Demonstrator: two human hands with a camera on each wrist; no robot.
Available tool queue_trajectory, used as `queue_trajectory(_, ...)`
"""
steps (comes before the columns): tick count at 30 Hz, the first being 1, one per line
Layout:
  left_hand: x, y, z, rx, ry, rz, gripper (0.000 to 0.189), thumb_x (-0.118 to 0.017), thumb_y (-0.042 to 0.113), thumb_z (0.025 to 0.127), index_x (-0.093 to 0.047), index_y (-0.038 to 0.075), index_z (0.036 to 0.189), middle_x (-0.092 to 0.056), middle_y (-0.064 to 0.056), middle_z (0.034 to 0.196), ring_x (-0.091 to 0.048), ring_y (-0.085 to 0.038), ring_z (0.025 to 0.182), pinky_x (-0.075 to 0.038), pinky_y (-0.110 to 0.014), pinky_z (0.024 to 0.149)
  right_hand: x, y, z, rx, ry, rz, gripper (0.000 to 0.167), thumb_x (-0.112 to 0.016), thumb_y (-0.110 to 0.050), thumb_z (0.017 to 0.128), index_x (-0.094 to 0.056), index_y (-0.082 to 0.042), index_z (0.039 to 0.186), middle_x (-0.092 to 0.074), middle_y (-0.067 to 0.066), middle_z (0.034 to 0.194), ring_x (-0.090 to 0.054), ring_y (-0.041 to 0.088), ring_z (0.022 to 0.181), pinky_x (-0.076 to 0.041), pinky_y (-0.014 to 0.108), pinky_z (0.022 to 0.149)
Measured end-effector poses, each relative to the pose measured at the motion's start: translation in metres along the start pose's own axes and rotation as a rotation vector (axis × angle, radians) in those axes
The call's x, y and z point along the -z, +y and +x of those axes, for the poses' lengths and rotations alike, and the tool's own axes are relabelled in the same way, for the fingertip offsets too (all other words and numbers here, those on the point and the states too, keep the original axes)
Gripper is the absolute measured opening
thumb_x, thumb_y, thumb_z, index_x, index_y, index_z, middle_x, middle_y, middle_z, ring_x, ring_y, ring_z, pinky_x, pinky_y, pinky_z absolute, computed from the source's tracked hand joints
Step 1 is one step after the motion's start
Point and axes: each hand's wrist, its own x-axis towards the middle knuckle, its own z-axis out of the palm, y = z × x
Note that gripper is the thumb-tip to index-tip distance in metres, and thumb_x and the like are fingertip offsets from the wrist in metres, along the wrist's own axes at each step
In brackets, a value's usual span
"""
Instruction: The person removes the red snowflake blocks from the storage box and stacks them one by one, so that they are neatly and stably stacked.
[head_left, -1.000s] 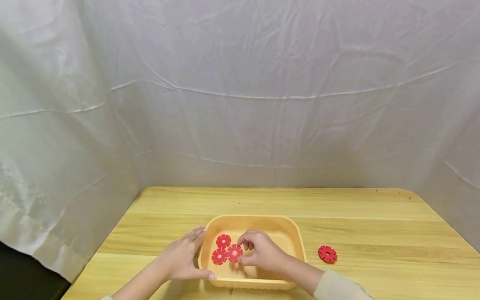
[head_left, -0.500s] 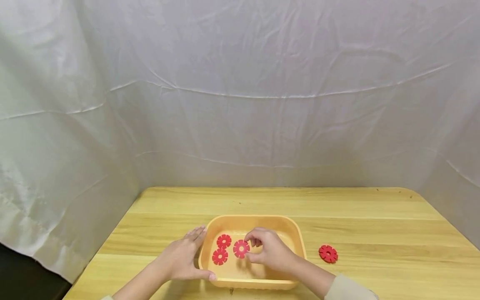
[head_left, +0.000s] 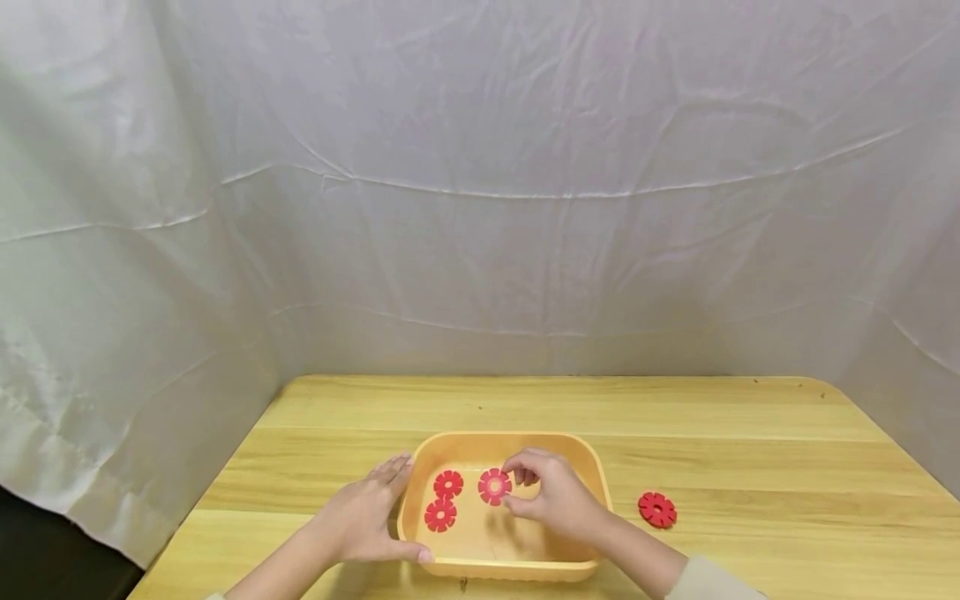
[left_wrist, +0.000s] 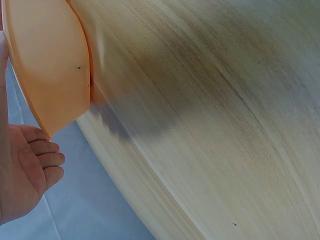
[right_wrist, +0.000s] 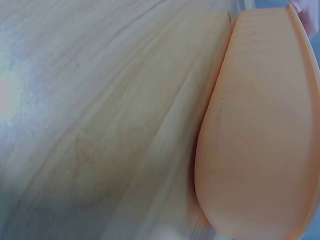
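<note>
Inside the orange tub (head_left: 506, 569), my right hand (head_left: 551, 492) pinches a red notched interlocking disc (head_left: 485, 487) between thumb and fingers, above the tub's floor. Two more red discs lie to its left, the upper disc (head_left: 448, 483) against the lower disc (head_left: 440, 515). My left hand (head_left: 363, 515) rests against the tub's left end, fingers fairly straight along the rim and thumb at the near corner. In the left wrist view, the left hand (left_wrist: 27, 170) touches the tub's corner (left_wrist: 52, 75). The right wrist view shows only the tub's outer wall (right_wrist: 255, 130) beside the table.
Another red disc (head_left: 657, 509), perhaps stacked on a second, lies on the wooden table (head_left: 750, 467) right of the tub. A pale cloth (head_left: 525, 250) hangs behind the table and along both sides.
My right hand has moved to the right and slightly away from me with the pinched disc, parting it from the other two. My left hand and the tub have stayed put.
</note>
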Motion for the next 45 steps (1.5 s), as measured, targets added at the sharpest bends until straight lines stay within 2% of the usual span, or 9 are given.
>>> queue_trajectory(11,-0.002,-0.001,0.001,-0.004,0.000,0.008,0.113,-0.058,0.077,0.065,-0.039,-0.009,0.136,-0.040,-0.027,0.141,-0.041,-0.041,0.130,-0.043,-0.050,0.100,0.011,0.013,-0.007,0.056,0.097,-0.011,0.021,-0.075,-0.003,0.070,-0.066,-0.004,0.090,-0.055,-0.003,0.073,-0.048,0.005,0.070,-0.047,0.018,0.062)
queue_trajectory(25,-0.003,-0.002,0.000,-0.013,0.011,0.014,0.113,-0.057,0.078,0.065,-0.040,-0.010,0.135,-0.040,-0.027,0.140,-0.041,-0.041,0.129,-0.044,-0.049,0.099,0.022,0.022,-0.016,0.037,0.138,-0.040,0.021,-0.076,-0.001,0.069,-0.066,-0.003,0.088,-0.054,-0.003,0.071,-0.047,0.002,0.068,-0.047,0.018,0.059)
queue_trajectory(33,-0.003,0.000,0.001,-0.009,0.011,0.005,0.113,-0.057,0.078,0.065,-0.039,-0.010,0.135,-0.041,-0.027,0.140,-0.041,-0.041,0.129,-0.044,-0.049,0.100,0.030,0.028,-0.020,0.093,0.189,-0.083,0.022,-0.076,0.000,0.067,-0.066,-0.001,0.086,-0.054,-0.001,0.069,-0.048,0.005,0.064,-0.047,0.019,0.056)
queue_trajectory(45,-0.002,0.000,0.003,-0.008,0.002,0.001,0.113,-0.058,0.077,0.065,-0.038,-0.009,0.136,-0.039,-0.027,0.141,-0.040,-0.040,0.130,-0.043,-0.049,0.100,0.043,0.031,-0.028,0.044,0.219,-0.094,0.024,-0.076,0.003,0.065,-0.066,-0.001,0.086,-0.054,-0.001,0.070,-0.050,0.011,0.064,-0.047,0.021,0.055)
